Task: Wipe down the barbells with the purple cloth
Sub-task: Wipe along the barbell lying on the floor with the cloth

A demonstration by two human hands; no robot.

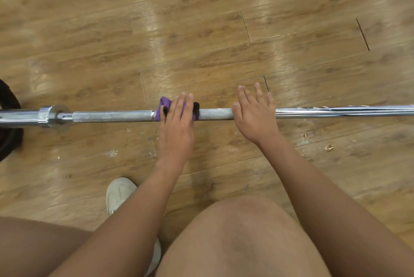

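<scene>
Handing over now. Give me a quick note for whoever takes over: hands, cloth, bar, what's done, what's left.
Left hand: flat, straight fingers pressing the purple cloth onto the barbell, on its knurled shaft.
Right hand: open, resting on the barbell just right of the cloth.
The barbell lies on the wooden floor, with a black plate at its left end.
Done: cannot tell how much is wiped.
Left: probably work the cloth along the shaft and sleeve.
</scene>
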